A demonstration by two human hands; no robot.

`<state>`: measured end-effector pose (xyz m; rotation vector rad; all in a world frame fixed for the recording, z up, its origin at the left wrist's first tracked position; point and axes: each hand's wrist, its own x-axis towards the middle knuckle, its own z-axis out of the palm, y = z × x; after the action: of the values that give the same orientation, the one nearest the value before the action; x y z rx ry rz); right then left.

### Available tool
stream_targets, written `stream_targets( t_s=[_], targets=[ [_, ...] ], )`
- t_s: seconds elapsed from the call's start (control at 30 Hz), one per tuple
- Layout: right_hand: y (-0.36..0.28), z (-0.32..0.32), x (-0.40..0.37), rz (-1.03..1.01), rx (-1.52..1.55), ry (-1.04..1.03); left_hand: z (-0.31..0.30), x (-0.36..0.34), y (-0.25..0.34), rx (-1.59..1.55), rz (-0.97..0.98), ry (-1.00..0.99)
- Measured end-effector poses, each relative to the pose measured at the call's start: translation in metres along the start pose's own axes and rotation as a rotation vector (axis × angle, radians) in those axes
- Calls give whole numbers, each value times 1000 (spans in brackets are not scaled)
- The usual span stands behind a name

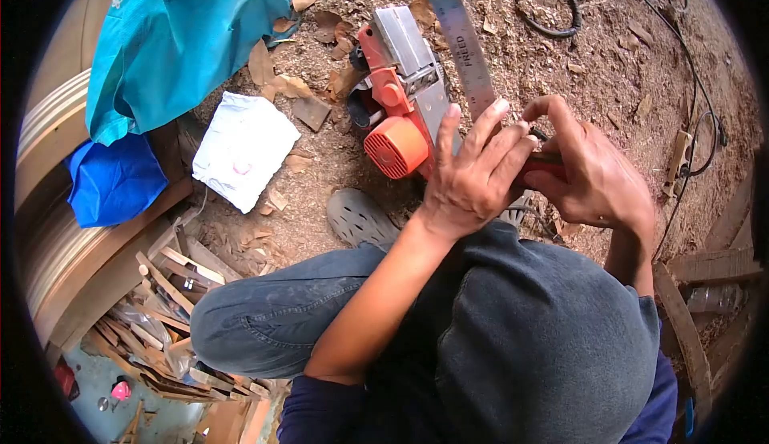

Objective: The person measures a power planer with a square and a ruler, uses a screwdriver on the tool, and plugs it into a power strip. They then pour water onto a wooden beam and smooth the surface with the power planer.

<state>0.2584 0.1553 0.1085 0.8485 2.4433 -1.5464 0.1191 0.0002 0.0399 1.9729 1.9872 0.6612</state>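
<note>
My left hand rests with its fingers stretched out over the near end of a metal saw blade, which points away from me. Curled fingers of my right hand grip the dark red handle at the blade's near end. Just left of the blade, an orange electric planer lies on the ground with its flat metal sole showing. The near part of the planer is partly hidden by my left hand.
Wood shavings and dry leaves cover the ground. A teal cloth, blue bag and white packet lie left. Black cable runs at right. Wood scraps are piled lower left, beside my knee.
</note>
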Motion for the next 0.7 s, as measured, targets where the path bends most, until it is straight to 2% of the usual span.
stream_targets(
  t_s=[0.07, 0.1, 0.17, 0.23, 0.3, 0.37, 0.5, 0.63, 0.7],
  targets=[
    [4, -3, 5, -63, 8, 4, -4, 7, -10, -62, 61, 2],
    [7, -11, 10, 51, 193, -145, -9, 9, -13, -61, 62, 3],
    [43, -12, 22, -2, 409, -107, -22, 13, -18, -164, 25, -68],
    [51, -16, 53, 299, 680, -12, -12, 5, -26, -118, 32, -43],
    [69, 12, 86, 297, 330, 94, -5, -3, -30, -110, 13, -36],
    [81, 42, 112, 224, 190, 145, 3, -9, -35, -66, 47, -48],
    [85, 79, 141, 316, 252, 90, 7, -12, -32, -13, 71, -75],
    [83, 86, 149, 330, 211, 88, 8, -15, -26, -36, 28, -171],
    [83, 87, 150, 374, 298, 102, 10, -19, -26, -47, 8, -176]
  ],
)
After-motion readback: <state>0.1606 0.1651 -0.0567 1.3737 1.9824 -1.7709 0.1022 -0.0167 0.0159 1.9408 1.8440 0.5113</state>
